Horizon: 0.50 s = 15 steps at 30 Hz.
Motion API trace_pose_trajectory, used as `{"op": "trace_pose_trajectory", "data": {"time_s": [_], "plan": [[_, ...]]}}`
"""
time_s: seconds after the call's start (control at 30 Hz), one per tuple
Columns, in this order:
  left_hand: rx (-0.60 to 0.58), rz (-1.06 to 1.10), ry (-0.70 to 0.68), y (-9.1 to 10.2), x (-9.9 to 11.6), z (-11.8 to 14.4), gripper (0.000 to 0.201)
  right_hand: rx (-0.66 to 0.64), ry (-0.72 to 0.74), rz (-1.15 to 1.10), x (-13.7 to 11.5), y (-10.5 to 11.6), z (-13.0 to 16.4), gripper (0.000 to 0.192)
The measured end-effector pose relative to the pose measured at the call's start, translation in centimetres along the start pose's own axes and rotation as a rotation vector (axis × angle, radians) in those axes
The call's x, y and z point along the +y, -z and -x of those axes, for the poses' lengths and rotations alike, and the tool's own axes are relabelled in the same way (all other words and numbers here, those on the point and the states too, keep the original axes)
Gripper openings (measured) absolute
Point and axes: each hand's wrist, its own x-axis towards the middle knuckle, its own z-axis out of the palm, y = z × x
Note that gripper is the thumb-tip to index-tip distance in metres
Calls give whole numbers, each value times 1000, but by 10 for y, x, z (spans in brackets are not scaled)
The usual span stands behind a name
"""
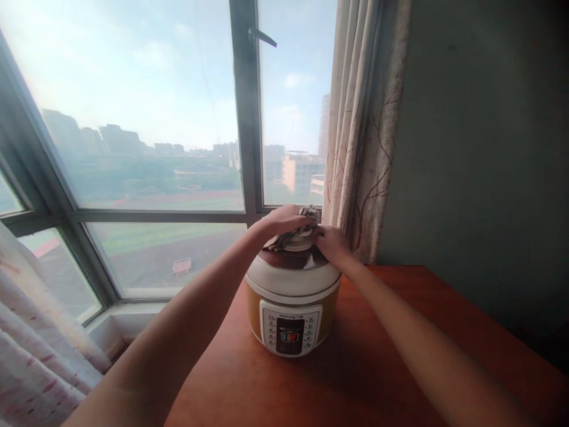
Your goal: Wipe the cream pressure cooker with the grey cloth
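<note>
The left hand (pixel 284 218) presses a cloth (pixel 306 214) closed in its grip on the cooker (pixel 291 296) lid on the counter (pixel 377 367), the right hand (pixel 332 244) steadies the lid with fingers curled, and the body looks not yet wiped.

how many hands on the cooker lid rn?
2. The left hand lies on top of the cooker, pressing a cloth onto the lid. The right hand rests on the lid's right side beside the cloth. No other hands in view.
</note>
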Motion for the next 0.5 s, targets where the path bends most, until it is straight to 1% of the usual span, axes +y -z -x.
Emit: {"op": "trace_pose_trajectory", "data": {"time_s": [0.1,0.17,0.27,0.37,0.47,0.5], "plan": [[64,307,-33,4,-33,3,39,8,-2,-6,1,-2,0,29],[96,424,-15,5,-51,5,41,15,-8,-5,1,-3,-1,30],[110,461,65,6,-73,8,38,14,-14,-4,2,-4,-1,31],[118,425,202,4,-90,16,31,12,-16,-9,3,-4,-1,30],[143,416,361,0,-104,34,28,13,-22,-14,3,-4,-1,30],[151,430,392,-1,-108,43,29,12,-24,-15,3,-4,-1,30]]}}
